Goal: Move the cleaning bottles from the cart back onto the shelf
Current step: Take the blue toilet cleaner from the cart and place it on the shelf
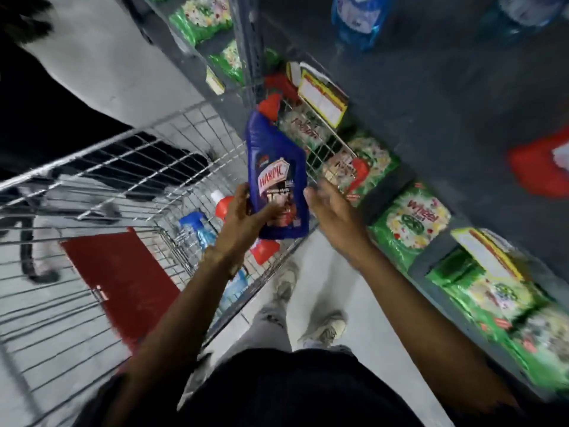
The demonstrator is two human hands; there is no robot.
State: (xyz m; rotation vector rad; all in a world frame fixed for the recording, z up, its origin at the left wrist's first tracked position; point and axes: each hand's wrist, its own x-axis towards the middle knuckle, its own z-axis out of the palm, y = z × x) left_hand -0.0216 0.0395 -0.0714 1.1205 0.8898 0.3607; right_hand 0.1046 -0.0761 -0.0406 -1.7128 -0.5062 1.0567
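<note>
My left hand (243,217) grips the lower part of a dark blue Harpic bottle (275,167) with a red cap, held above the wire cart (101,155). My right hand (328,208) is open just right of the bottle's base, fingers spread, touching or nearly touching its edge. Inside the cart lie more bottles: a light blue spray bottle (198,231) and red-capped ones (226,206). The grey metal shelf (431,97) runs along the right side, with blurred blue bottles (358,16) on a higher level.
Green detergent packs (412,223) fill the lower shelf row, with yellow price tags (323,97) on the shelf edge. A red cart seat flap (123,282) is at left. Another person in dark clothes (46,112) stands beyond the cart. My feet (323,329) are on the pale floor.
</note>
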